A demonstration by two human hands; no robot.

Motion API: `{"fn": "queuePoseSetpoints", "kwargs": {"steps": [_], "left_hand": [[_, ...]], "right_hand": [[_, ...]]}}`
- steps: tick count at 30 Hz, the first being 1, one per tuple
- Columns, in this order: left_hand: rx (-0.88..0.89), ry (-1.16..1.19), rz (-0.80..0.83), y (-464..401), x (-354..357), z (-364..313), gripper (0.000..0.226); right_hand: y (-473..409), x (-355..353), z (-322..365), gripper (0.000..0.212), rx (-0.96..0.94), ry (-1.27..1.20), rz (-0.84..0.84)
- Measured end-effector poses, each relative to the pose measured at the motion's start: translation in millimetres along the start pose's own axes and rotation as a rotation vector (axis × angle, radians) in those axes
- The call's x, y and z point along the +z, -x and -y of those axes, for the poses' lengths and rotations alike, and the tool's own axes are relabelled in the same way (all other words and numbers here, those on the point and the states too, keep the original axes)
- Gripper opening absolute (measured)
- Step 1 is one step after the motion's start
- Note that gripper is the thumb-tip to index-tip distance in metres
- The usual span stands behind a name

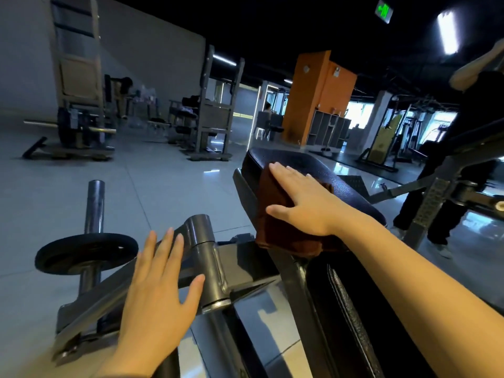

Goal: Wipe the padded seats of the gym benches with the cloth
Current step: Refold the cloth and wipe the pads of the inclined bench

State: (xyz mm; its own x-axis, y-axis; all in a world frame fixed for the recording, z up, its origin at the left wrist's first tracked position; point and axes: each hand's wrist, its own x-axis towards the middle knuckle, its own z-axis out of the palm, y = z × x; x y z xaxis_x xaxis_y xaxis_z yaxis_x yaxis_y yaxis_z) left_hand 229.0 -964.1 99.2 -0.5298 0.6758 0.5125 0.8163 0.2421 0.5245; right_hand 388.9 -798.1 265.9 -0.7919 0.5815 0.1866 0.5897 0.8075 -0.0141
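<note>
While the right hand [305, 197] lies flat, fingers straight and close together w/ thumb out, it presses 1 brown cloth [275, 214] onto the black padded seat [341, 184]. Cloth hangs over the seat's near-left edge; the pad's far end and right side are bare. Left hand [161, 285] is open, fingers slightly spread, over the grey steel frame [207, 257]; contact unclear. 1 weight plate [84, 252] sits on an upright post [94, 205] at left. 1 person in dark clothes [469, 148] stands just past the seat's right. Tiled floor [136, 181] lies open to the left.
</note>
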Motion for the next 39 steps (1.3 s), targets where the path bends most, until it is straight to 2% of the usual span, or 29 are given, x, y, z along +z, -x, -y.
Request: {"fn": "queuePoseSetpoints", "kwargs": {"steps": [6, 10, 15, 19, 23, 29, 33, 37, 39], "left_hand": [[0.038, 0.009, -0.037, 11, 19, 13, 0.079], [-0.017, 0.109, -0.074, 11, 21, 13, 0.083], [0.034, 0.137, -0.069, 10, 20, 18, 0.077], [0.002, 0.11, -0.041, 13, 15, 15, 0.076], [0.014, 0.091, -0.02, 15, 11, 13, 0.075], [0.037, 0.051, -0.021, 17, 12, 16, 0.069], [0.067, 0.031, -0.013, 20, 13, 17, 0.065], [0.029, 0.102, -0.014, 23, 12, 14, 0.063], [-0.002, 0.157, 0.011, 22, 7, 11, 0.06]], "right_hand": [[-44, -9, 4, 0.079, 0.218, 0.005, 0.065], [-106, 7, 25, 0.077, 0.318, 0.125, -0.078], [-153, 30, 49, 0.067, 0.525, 0.316, -0.236], [-115, 39, 53, 0.073, 0.4, 0.488, -0.273], [-33, 30, 53, 0.08, 0.288, 0.297, -0.302], [78, 33, 40, 0.089, 0.351, 0.153, -0.212], [62, 25, 31, 0.094, 0.352, 0.139, -0.134], [25, 25, 37, 0.088, 0.318, 0.17, -0.198], [-4, 18, 38, 0.087, 0.281, 0.151, -0.173]]}}
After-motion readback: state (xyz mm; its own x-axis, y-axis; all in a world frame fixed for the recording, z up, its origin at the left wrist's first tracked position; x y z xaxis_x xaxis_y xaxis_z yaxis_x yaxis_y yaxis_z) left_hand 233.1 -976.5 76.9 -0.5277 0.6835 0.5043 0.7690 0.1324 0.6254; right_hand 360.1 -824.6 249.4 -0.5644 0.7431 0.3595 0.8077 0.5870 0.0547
